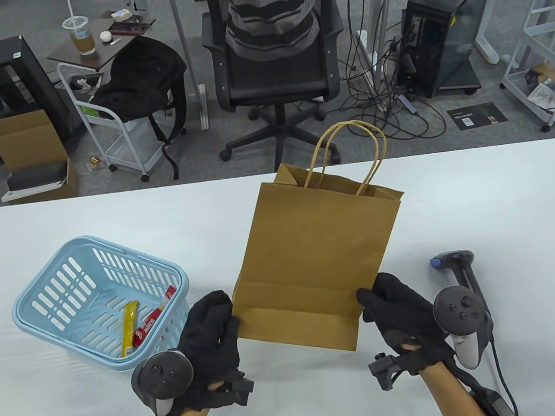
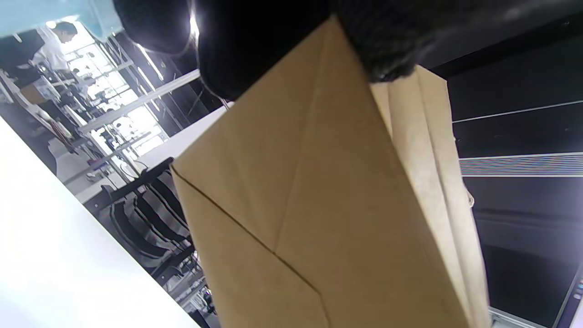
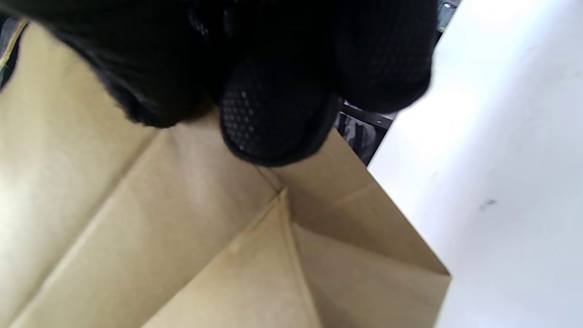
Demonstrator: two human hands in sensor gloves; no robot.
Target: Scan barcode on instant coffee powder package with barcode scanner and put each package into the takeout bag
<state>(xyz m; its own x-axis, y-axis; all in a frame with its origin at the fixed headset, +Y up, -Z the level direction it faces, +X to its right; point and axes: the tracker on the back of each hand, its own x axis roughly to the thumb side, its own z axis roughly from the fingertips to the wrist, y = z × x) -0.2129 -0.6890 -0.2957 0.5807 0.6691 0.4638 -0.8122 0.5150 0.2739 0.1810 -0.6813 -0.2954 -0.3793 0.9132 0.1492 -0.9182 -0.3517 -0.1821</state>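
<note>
Gripping the takeout bag [image 1: 313, 254], both hands' fingers [image 1: 219, 307] flank its bottom corners.

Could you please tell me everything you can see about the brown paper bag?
The paper bag is plain brown kraft paper with two twisted paper handles at its top. It is still folded flat, bottom flap creased, tilted, top towards the far edge. The left hand and right hand each pinch a bottom corner.
</note>
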